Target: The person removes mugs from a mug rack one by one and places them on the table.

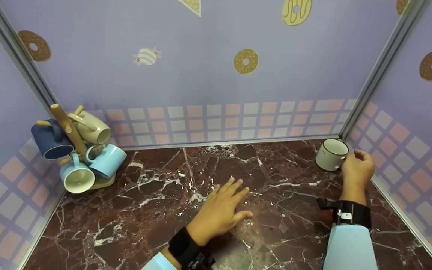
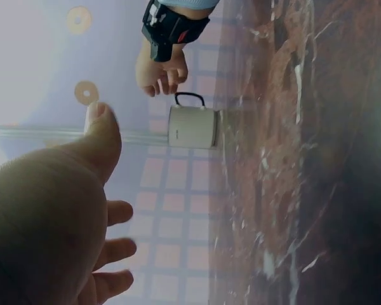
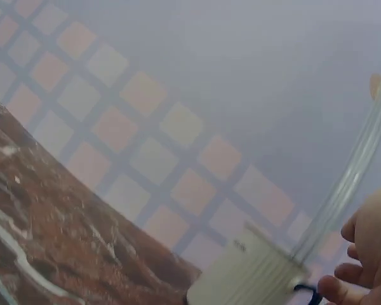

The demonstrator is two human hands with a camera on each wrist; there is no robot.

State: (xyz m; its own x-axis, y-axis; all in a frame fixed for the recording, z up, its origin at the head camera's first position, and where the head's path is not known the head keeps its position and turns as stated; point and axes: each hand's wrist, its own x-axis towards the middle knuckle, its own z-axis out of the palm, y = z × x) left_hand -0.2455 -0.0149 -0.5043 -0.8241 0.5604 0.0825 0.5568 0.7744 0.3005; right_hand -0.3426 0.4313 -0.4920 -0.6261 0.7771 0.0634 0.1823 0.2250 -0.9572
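A white mug [image 1: 327,159] with a dark rim and a dark handle [image 2: 190,95] stands upright in the back right corner of the table. My right hand [image 1: 357,168] is beside the mug's handle side, its fingers loosely bent. In the left wrist view a small gap shows between those fingertips [image 2: 166,88] and the handle. The right wrist view has the mug [image 3: 244,273] low in the frame, the fingers close to its handle. My left hand [image 1: 221,206] is palm down over the middle of the table, fingers spread, holding nothing.
A wooden mug tree [image 1: 69,129] at the back left bears a dark blue mug [image 1: 51,140], a cream mug [image 1: 92,129] and two light blue mugs, one a light blue mug [image 1: 111,159] facing right. Purple walls [image 1: 201,75] enclose the dark red marbled table [image 1: 156,217].
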